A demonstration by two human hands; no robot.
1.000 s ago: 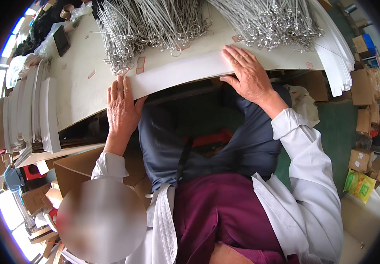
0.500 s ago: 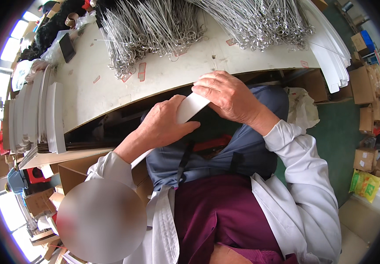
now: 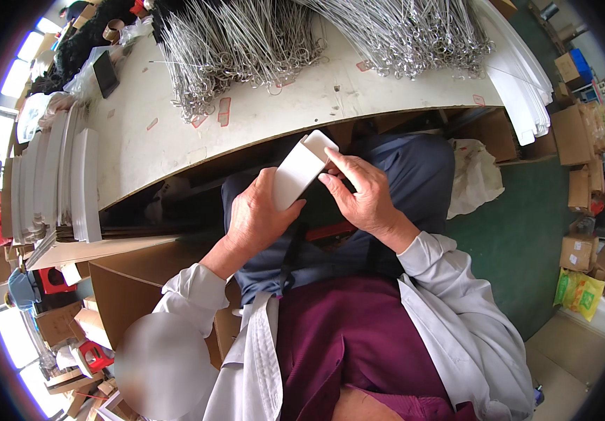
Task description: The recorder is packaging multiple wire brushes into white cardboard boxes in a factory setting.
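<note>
Folded white cardboard sleeve point(image 3: 301, 170) clamped in left hand point(image 3: 257, 217), right hand point(image 3: 362, 196) pinching its top flap. Half-formed, end flap unclosed; flat white card blanks point(image 3: 71, 175) stacked on pale surface point(image 3: 176, 133) untouched.

My grip closes on a matt white cardboard sleeve point(image 3: 299, 170); shiny metal wire loops point(image 3: 246, 49) cover the smooth, pale counter point(image 3: 281, 116).

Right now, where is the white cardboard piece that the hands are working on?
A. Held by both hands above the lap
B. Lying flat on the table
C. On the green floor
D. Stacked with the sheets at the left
A: the left hand and right hand both grip the white cardboard piece over the lap, below the table edge.
</note>
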